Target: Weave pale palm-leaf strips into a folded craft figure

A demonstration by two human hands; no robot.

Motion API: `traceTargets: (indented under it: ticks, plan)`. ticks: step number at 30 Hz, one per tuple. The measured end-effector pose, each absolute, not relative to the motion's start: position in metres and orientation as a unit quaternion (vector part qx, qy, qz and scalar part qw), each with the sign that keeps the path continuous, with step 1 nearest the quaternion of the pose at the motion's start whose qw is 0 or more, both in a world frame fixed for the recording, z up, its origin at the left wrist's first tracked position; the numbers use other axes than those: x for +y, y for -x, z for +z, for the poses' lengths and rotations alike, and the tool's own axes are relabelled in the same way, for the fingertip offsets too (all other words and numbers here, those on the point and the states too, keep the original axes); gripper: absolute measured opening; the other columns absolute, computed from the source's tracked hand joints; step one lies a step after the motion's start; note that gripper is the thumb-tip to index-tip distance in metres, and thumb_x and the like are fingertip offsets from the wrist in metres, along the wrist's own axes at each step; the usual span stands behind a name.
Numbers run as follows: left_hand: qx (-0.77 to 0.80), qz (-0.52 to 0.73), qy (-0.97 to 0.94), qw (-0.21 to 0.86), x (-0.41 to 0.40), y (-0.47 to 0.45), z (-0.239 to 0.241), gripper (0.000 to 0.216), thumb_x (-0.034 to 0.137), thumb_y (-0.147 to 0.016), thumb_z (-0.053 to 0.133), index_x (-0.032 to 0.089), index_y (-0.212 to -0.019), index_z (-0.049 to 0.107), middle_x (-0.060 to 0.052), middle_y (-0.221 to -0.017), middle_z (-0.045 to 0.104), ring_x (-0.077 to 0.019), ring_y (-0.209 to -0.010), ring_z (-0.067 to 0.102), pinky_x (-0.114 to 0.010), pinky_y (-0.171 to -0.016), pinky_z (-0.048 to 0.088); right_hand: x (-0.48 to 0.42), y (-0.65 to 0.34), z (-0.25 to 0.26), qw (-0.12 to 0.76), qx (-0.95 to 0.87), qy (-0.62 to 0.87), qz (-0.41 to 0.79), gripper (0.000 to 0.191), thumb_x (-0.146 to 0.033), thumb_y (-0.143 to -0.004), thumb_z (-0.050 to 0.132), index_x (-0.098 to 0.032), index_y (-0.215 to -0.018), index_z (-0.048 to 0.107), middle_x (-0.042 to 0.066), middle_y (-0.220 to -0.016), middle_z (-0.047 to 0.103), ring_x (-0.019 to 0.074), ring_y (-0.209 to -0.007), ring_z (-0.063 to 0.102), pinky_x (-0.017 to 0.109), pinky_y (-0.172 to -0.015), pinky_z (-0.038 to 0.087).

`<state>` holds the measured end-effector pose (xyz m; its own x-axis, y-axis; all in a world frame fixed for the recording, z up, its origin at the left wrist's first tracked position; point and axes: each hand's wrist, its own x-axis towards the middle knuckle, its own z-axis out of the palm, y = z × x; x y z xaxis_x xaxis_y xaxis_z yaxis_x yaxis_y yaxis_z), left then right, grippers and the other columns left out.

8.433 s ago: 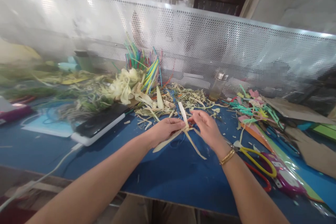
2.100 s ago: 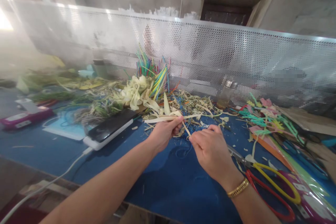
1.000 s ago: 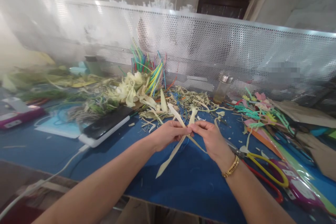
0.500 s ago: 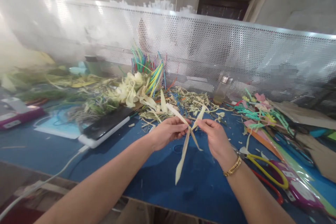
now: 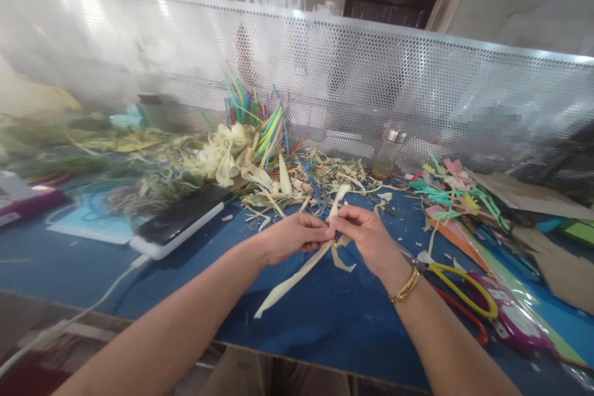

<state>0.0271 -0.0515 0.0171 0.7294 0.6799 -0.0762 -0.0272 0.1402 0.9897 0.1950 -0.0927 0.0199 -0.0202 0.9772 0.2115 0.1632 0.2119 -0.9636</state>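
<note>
Just this side of that messy scrap pile (image 5: 346, 171), with red-and-yellow scissors (image 5: 492, 307) crowding in from the right and a black-screened device (image 5: 180, 215) lying off left, your left hand (image 5: 292, 238) and right hand (image 5: 364, 236) are pinching pale strips (image 5: 284, 287) between closed fingertips above the blue table (image 5: 338, 328), a perforated metal screen (image 5: 440, 86) running behind.

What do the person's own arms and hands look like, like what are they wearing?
Both the left hand and the right hand are without gloves, and no sleeves show on the forearms. A shiny gold-coloured band with a linked look circles the right wrist; whether it is a watch or a bracelet, I can't tell. The left has none.
</note>
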Motion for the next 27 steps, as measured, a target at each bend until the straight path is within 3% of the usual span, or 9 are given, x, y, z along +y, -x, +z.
traceTargets:
  ticks: [5, 10, 22, 25, 27]
  plan:
    - [0.275, 0.245, -0.619, 0.693, -0.052, -0.027, 0.017, 0.031, 0.040, -0.066, 0.074, 0.016, -0.050, 0.062, 0.004, -0.045, 0.038, -0.0071, -0.045, 0.027, -0.026, -0.047, 0.018, -0.090, -0.191, 0.016, 0.554, -0.560, 0.456, 0.414, 0.021, -0.038, -0.069, 0.073, -0.020, -0.063, 0.063, -0.004, -0.064, 0.054, 0.0105, -0.062, 0.047, 0.025, -0.061, 0.038]
    - [0.270, 0.228, -0.631, 0.691, -0.054, -0.027, 0.017, 0.023, 0.038, -0.064, 0.074, 0.016, -0.065, 0.075, 0.000, -0.049, 0.047, -0.0086, -0.049, 0.031, -0.025, -0.046, 0.020, -0.088, -0.190, 0.011, 0.578, -0.565, 0.459, 0.368, 0.018, -0.031, -0.071, 0.071, -0.020, -0.061, 0.060, -0.004, -0.064, 0.051, 0.0112, -0.065, 0.045, 0.026, -0.066, 0.036]
    - [0.257, 0.176, -0.649, 0.694, -0.053, -0.027, 0.013, 0.023, 0.038, -0.065, 0.075, 0.015, -0.068, 0.075, -0.001, -0.055, 0.054, -0.0085, -0.053, 0.036, -0.025, -0.051, 0.026, -0.088, -0.187, 0.008, 0.581, -0.559, 0.480, 0.345, 0.023, -0.035, -0.071, 0.070, -0.020, -0.059, 0.057, -0.003, -0.063, 0.049, 0.0120, -0.064, 0.045, 0.026, -0.064, 0.039]
    - [0.261, 0.208, -0.622, 0.708, -0.052, -0.029, 0.014, 0.028, 0.041, -0.067, 0.074, 0.014, -0.071, 0.075, 0.001, -0.052, 0.050, -0.0073, -0.051, 0.034, -0.024, -0.052, 0.027, -0.084, -0.197, 0.010, 0.565, -0.577, 0.499, 0.314, 0.021, -0.041, -0.073, 0.069, -0.020, -0.071, 0.063, -0.001, -0.071, 0.059, 0.0145, -0.070, 0.053, 0.028, -0.069, 0.043]
    - [0.261, 0.254, -0.582, 0.726, -0.050, -0.030, 0.013, 0.031, 0.043, -0.069, 0.072, 0.013, -0.075, 0.075, -0.001, -0.058, 0.055, -0.0072, -0.053, 0.037, -0.023, -0.054, 0.031, -0.083, -0.207, 0.015, 0.562, -0.593, 0.522, 0.246, 0.025, -0.044, -0.076, 0.066, -0.021, -0.085, 0.066, 0.002, -0.083, 0.065, 0.0171, -0.078, 0.058, 0.030, -0.075, 0.044]
